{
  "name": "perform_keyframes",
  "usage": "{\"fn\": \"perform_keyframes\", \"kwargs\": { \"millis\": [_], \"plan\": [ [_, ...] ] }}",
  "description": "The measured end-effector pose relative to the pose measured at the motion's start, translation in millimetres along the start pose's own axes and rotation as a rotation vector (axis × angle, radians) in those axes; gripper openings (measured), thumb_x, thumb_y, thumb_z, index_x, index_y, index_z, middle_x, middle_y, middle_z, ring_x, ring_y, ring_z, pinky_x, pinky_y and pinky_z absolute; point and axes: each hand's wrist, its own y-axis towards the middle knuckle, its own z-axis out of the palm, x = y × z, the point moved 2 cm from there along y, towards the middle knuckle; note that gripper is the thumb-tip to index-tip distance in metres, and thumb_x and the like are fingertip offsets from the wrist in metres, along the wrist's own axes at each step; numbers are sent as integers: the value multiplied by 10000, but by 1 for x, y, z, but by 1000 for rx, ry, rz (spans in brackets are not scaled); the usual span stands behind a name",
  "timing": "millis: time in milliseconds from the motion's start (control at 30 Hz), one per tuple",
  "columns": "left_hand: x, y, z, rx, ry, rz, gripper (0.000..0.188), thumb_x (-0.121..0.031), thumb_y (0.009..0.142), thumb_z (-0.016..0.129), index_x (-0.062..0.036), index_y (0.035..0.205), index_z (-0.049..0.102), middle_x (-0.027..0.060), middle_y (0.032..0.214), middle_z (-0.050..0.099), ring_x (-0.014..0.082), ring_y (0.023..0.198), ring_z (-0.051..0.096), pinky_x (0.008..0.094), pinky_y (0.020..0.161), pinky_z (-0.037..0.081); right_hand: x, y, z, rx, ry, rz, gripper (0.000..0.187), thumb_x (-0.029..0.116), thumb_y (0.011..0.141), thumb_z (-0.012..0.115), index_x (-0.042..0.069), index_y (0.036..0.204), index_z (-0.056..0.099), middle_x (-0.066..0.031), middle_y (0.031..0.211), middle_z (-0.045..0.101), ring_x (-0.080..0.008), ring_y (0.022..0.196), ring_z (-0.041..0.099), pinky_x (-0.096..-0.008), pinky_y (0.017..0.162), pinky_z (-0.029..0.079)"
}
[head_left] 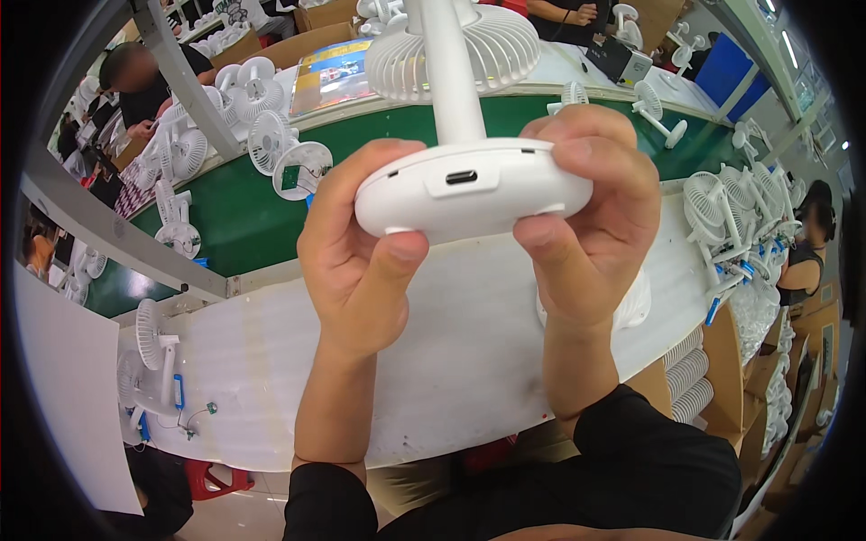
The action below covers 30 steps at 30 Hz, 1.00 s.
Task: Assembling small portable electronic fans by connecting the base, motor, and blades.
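Between my two hands I hold up a small white desk fan, gripping its rounded base from both sides. My left hand wraps the base's left end, thumb pressed under it by a foot pad. At the right end, my right hand has its fingers on top and its thumb underneath. A port slot in the base's edge faces me. The stem points away, with the ribbed fan head at its far end. Partly hidden behind my right wrist, a white rounded part lies on the white worktable.
A green conveyor belt beyond the table carries several fans and open bases. More fans with blue batteries crowd the right; others stand at left. A cardboard box holds fan grilles. Metal posts frame the station. People work across the belt.
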Motion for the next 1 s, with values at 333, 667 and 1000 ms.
{"fn": "perform_keyframes", "kwargs": {
  "millis": [333,667,1000],
  "plan": [
    [-6,0,-2,78,-9,-16,591,-341,891,785,67,1278,603,137,1167,673,171,967,642,284,814,519,30,8,-2,99,-85,290,598,373,732,881,-20,1138,685,-96,1017,589,-173,933,578,-272,798,448],
    [-3,8,-11,302,-82,-98,584,-370,906,757,71,1262,614,212,1202,676,241,1079,670,363,910,544,50,10,-2,169,-336,102,521,345,720,886,-2,1074,726,-87,967,578,-168,841,577,-271,716,442],
    [-24,14,-50,-612,-160,-33,451,-347,1083,329,-69,753,462,78,628,492,169,598,486,322,625,427,4,-25,73,322,230,461,524,385,885,749,28,1254,643,-156,1360,497,-268,1395,341,-425,1125,329]
  ]
}}
